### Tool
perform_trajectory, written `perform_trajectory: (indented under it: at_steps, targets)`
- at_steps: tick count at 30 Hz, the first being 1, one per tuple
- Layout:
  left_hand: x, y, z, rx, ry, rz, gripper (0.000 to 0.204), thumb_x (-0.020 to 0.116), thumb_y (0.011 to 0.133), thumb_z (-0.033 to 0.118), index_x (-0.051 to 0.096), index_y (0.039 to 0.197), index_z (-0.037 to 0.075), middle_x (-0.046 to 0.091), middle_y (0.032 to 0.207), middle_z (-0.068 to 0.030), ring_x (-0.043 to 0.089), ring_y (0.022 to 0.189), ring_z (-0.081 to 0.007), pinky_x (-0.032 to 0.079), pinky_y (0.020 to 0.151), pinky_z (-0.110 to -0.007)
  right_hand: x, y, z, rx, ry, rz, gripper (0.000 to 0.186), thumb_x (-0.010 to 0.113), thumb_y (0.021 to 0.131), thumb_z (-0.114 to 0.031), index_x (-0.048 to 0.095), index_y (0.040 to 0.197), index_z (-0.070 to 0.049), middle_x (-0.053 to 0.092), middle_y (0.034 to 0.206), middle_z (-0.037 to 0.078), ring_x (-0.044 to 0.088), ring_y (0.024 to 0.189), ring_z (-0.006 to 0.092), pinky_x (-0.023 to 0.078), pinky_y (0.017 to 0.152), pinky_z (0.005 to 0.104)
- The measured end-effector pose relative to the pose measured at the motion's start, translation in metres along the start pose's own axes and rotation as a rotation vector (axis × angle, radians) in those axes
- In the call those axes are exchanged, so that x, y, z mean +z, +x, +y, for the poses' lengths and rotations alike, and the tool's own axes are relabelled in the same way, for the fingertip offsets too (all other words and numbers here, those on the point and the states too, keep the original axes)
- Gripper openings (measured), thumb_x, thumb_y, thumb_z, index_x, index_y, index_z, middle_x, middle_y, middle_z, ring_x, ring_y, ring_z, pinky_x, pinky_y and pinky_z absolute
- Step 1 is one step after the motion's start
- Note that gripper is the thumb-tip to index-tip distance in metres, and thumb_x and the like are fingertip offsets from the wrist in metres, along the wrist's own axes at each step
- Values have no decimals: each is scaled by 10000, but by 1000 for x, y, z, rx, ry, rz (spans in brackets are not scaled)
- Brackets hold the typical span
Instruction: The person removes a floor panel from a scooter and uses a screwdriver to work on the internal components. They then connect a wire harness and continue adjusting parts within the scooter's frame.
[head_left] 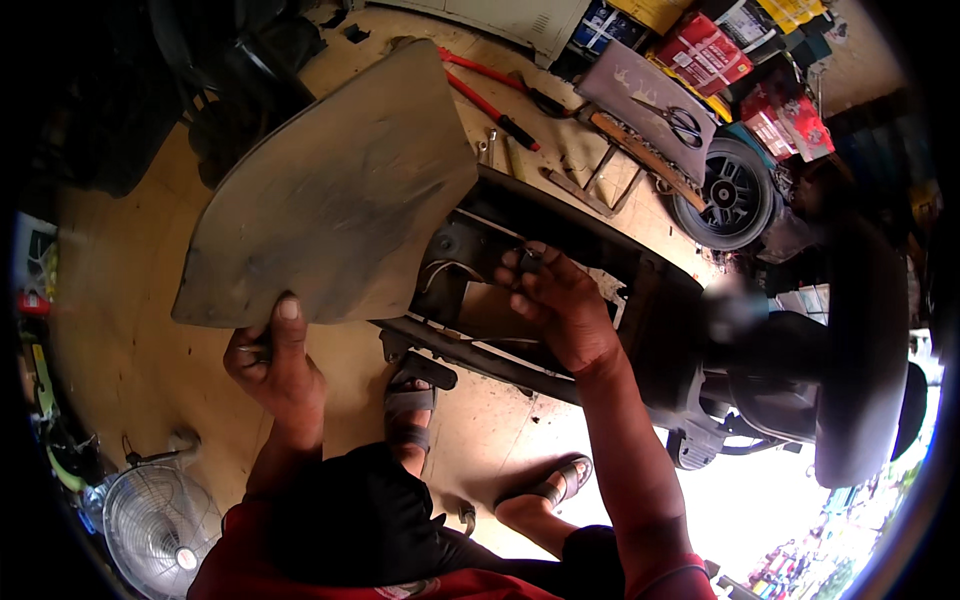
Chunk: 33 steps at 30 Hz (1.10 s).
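My left hand (278,360) grips the near edge of a large flat grey-brown panel (330,200), thumb on top and fingers underneath. The panel is tilted and hides part of the floor behind it. Above the open bay of a dark vehicle body (650,345), my right hand (565,300) is closed, its fingertips pinched round a small dark piece (528,259) too small to name. Inside the bay a pale curved cable (452,268) shows, beside the panel's right edge.
Red-handled bolt cutters (490,100) lie on the floor beyond the panel. Farther right are scissors (675,122) on a grey pad (640,95), a spoked wheel (725,195) and stacked boxes (705,52). A fan (160,530) stands at lower left. My sandalled feet are close below the vehicle.
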<state>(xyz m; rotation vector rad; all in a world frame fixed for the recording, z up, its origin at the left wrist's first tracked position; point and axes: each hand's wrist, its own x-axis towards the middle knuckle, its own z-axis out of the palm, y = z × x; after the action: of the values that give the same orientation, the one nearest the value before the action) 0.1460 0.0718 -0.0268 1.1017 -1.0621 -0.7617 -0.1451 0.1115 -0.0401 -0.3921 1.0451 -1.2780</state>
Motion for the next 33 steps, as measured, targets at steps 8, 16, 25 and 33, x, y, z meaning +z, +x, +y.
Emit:
perform_trajectory:
  at_steps: [8,16,25,33]
  targets:
    - [1,5,49,-131,-207,-22,174,748,906,160,617,875,50,538,683,31,381,562,-54,299,528,-229,17,-66,-28,-45,117,-132,425,535,924,112,536,1315,-56,620,1292,124,611,1222,265,551,926,331]
    - [15,2,73,-202,-294,-85,196,763,905,168,595,840,91,445,600,67,343,486,-36,238,458,-227,53,-166,-76,-156,17,-183,421,558,920,110,562,1296,-79,633,1265,97,644,1125,221,538,903,308]
    - [50,-8,35,-684,-343,-276,252,744,909,277,535,826,164,376,540,64,330,406,-68,233,393,-252,73,-266,-92,-289,106,-353,371,528,924,104,591,1252,-59,638,1127,87,606,1071,203,478,934,325]
    - [71,-21,-44,-1129,-111,-581,276,667,950,376,502,861,174,389,583,47,352,466,-99,252,417,-260,42,-295,-76,-413,190,-422,216,616,908,-60,592,1122,-76,628,1112,109,607,1048,264,469,949,365]
